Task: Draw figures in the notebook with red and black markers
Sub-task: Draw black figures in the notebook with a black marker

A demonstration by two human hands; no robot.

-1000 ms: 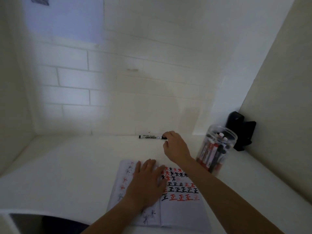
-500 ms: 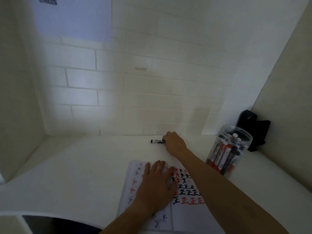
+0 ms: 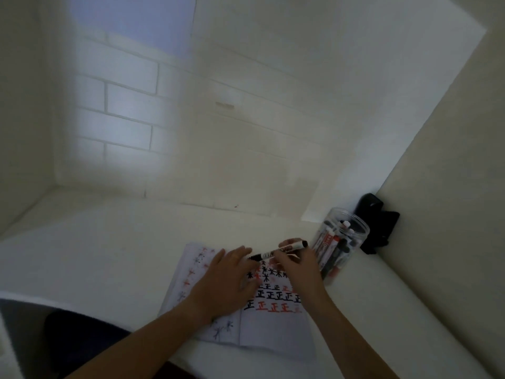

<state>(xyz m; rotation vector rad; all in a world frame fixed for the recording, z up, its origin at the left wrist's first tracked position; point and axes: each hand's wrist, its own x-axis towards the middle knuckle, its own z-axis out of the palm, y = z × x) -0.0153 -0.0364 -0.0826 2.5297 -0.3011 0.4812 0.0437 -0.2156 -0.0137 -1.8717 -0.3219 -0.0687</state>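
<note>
An open notebook [image 3: 273,329] lies on the white desk, its pages carrying rows of red and black figures. My left hand [image 3: 226,280] rests flat on the middle of it, fingers spread. My right hand [image 3: 296,265] holds a black marker [image 3: 278,251] just above the top of the right page. The marker lies nearly level, its black end pointing left toward my left fingertips. I cannot tell whether that end is capped.
A clear plastic jar [image 3: 340,244] with several red and black markers stands just right of the notebook. A black object [image 3: 378,222] sits in the corner behind it. Walls close the desk [image 3: 109,242] at the back and right; a dark chair shows at lower left.
My right hand picked the black marker up from the back of the desk and brought it back over the notebook. The left hand stayed on the page.
</note>
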